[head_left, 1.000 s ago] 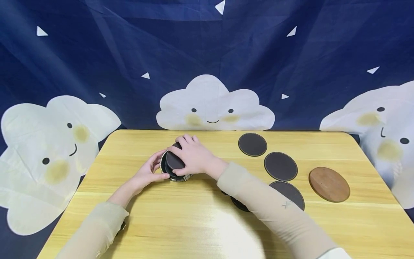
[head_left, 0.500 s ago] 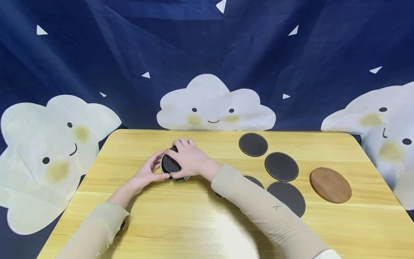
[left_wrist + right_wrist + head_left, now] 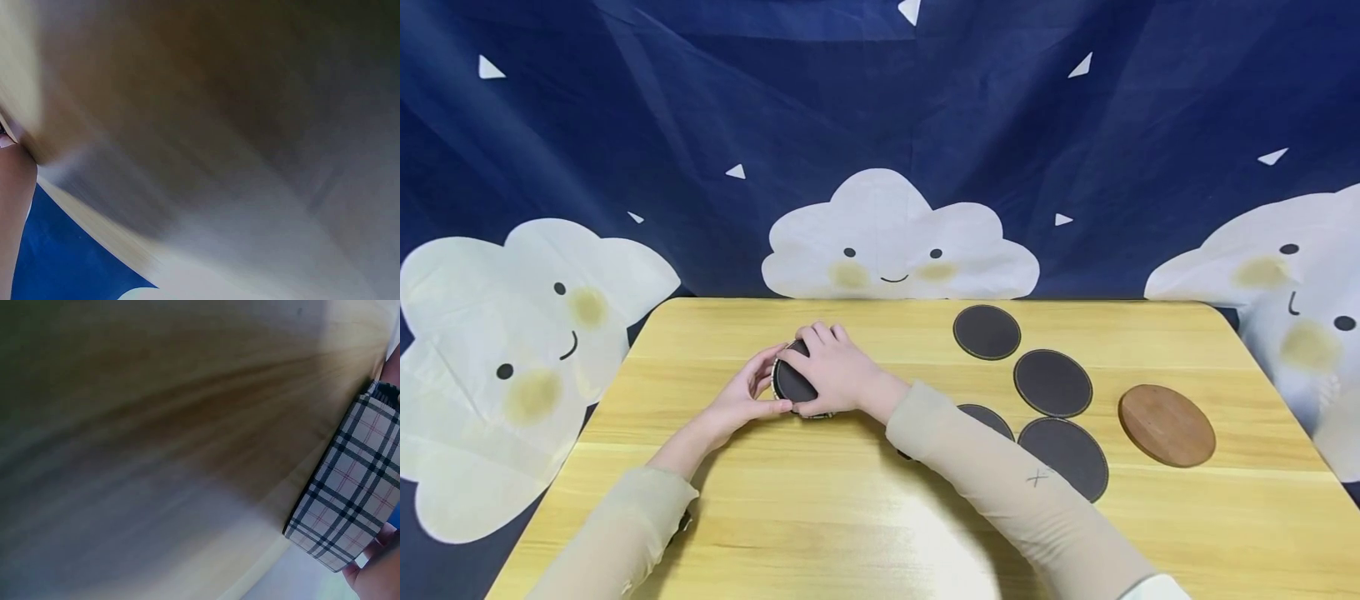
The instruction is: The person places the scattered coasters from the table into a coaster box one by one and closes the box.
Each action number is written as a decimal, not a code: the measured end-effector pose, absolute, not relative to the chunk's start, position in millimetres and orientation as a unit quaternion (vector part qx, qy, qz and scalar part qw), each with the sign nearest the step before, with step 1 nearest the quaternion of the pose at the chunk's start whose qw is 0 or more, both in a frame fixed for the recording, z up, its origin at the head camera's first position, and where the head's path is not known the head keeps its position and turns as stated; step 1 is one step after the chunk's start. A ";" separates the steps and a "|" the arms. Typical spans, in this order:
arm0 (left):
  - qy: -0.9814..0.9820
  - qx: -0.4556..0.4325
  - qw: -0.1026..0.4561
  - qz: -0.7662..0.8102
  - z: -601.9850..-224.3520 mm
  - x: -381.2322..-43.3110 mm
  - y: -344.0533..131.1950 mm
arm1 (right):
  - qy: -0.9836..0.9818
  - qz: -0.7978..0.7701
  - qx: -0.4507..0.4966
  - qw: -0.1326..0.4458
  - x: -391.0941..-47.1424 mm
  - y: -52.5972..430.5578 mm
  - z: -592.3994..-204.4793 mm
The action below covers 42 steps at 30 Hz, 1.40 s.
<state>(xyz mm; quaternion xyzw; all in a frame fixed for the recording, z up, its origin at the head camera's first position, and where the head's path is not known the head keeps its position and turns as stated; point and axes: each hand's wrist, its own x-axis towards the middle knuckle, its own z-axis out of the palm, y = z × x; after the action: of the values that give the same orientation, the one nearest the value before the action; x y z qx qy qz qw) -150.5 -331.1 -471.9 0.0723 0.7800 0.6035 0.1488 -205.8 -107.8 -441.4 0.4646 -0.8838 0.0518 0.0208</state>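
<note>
A round holder with a white-and-black plaid wall [image 3: 350, 481] stands at the left of the table in the head view, mostly covered by both hands. My left hand [image 3: 737, 402] grips its left side, thumb in front and fingers behind. Over its mouth my right hand [image 3: 841, 373] holds a dark round coaster [image 3: 793, 382] by the edges, fingers at the far side and thumb at the near side. The coaster sits level with the rim. The left wrist view shows mostly blurred tabletop, with a strip of skin [image 3: 14, 212] at the left edge.
Several dark round coasters lie to the right, among them one at the back [image 3: 987, 332] and one in the middle [image 3: 1052, 383]. My right sleeve [image 3: 992, 475] passes over the nearer ones. Farther right lies a brown wooden disc [image 3: 1167, 425]. A blue cloud-print cloth [image 3: 880, 100] hangs behind the table.
The coaster in my right hand has gone from tilted inside the holder's opening to covering it. My right hand shifted slightly left and toward me. The left hand stays in place.
</note>
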 end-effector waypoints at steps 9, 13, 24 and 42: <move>0.778 0.068 0.154 0.605 -471.0 -151.3 -331.3 | -0.887 0.058 0.458 0.018 -202.3 -107.4 -440.9; 0.779 0.068 0.155 0.604 -470.0 -151.1 -330.7 | -0.888 0.059 0.456 0.013 -202.4 -106.8 -443.2; 0.780 0.070 0.155 0.602 -468.9 -151.1 -330.9 | -0.886 0.063 0.458 0.023 -201.6 -104.0 -444.8; 0.778 0.069 0.157 0.604 -470.5 -150.5 -331.3 | -0.882 0.036 0.469 0.027 -203.0 -91.1 -437.3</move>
<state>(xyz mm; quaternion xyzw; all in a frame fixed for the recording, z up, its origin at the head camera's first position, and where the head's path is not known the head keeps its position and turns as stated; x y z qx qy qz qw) -150.5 -331.3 -470.5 0.0694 0.7782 0.6042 0.1567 -203.0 -91.1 -437.3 0.4689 -0.8821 0.0359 0.0271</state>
